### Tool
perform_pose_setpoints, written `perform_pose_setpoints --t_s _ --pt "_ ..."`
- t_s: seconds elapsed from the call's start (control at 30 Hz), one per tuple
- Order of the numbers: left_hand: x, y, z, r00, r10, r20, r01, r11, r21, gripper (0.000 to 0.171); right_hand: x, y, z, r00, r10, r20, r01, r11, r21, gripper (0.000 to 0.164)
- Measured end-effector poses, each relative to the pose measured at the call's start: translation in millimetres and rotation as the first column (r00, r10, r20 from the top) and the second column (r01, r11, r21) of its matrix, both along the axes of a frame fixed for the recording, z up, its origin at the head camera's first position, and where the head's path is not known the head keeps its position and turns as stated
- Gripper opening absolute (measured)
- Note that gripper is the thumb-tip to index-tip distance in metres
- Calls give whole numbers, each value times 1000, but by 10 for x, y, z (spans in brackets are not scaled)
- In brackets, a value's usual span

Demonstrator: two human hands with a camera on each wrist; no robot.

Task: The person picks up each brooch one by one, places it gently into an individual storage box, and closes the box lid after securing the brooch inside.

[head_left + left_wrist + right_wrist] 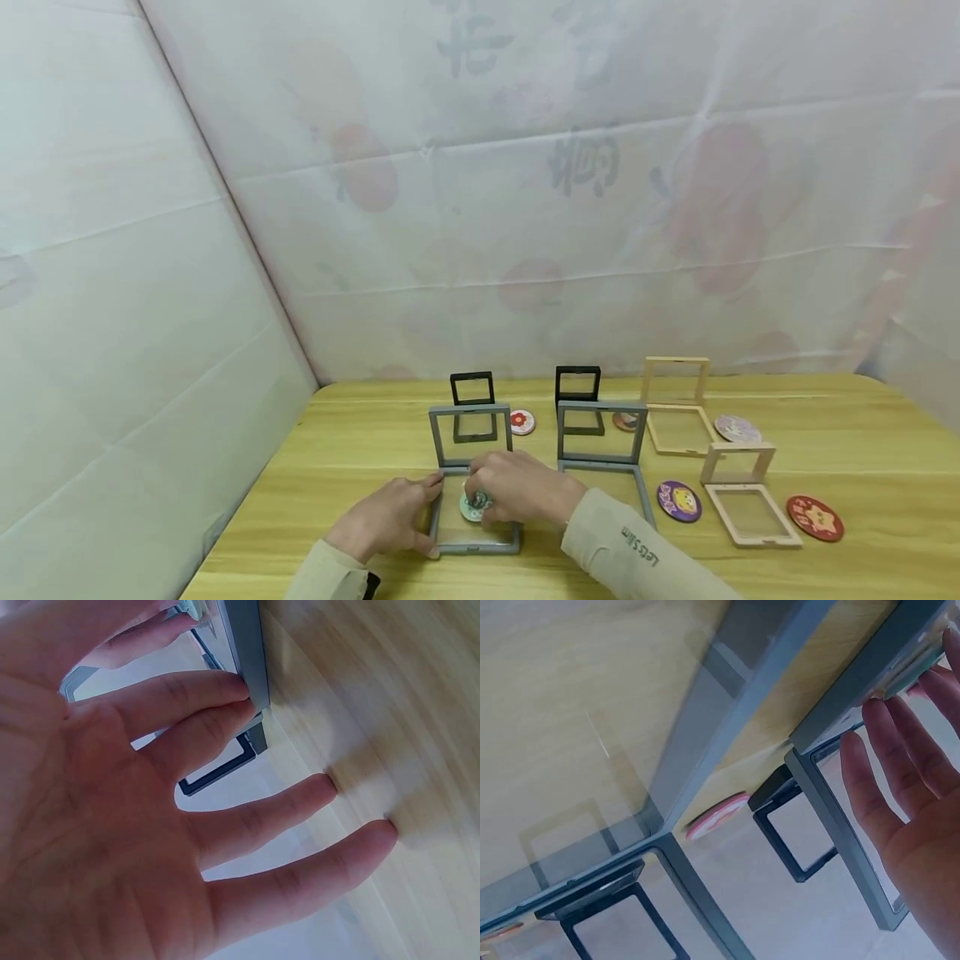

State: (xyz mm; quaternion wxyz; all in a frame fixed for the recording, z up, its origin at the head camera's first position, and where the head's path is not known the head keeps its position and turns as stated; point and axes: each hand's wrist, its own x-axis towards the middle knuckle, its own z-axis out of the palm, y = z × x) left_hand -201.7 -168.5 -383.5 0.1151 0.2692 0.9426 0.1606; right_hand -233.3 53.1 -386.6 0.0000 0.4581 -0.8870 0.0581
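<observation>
A round, light green badge lies over the clear film of a hinged grey display frame, whose lid stands raised. My right hand reaches in from the right and pinches the badge with its fingertips. In the right wrist view, the fingers meet the edge of the green badge. At the frame's left side is my left hand, thumb near the front corner and index finger near the hinge. The left wrist view shows its fingers nearly straight, some touching the frame's edge, others on the table.
A second grey frame stands raised just right, partly behind my right forearm. Behind are two black frames and a flower badge. Farther right are wooden frames, a purple badge and a red badge.
</observation>
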Motion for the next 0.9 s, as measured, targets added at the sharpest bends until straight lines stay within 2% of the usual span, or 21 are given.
perform_pose_setpoints --t_s 0.2,0.3,0.43,0.7,0.9 --pt "20 -52 10 999 -20 -38 19 999 -32 83 -2 69 80 1000 -12 14 12 1000 -16 30" --pt "17 -82 35 993 -46 -112 44 999 -23 74 -22 133 126 999 -32 27 34 999 -40 28" --pt "-6 -111 64 976 -59 -212 62 998 6 58 -52 214 161 999 -43 29 44 997 -65 22" --pt "-37 -126 104 971 -30 -237 43 998 49 51 -103 333 153 997 -71 38 75 993 -94 19" --pt "-42 -121 119 975 -9 -222 24 998 66 50 -107 374 152 995 -87 42 91 990 -103 17"
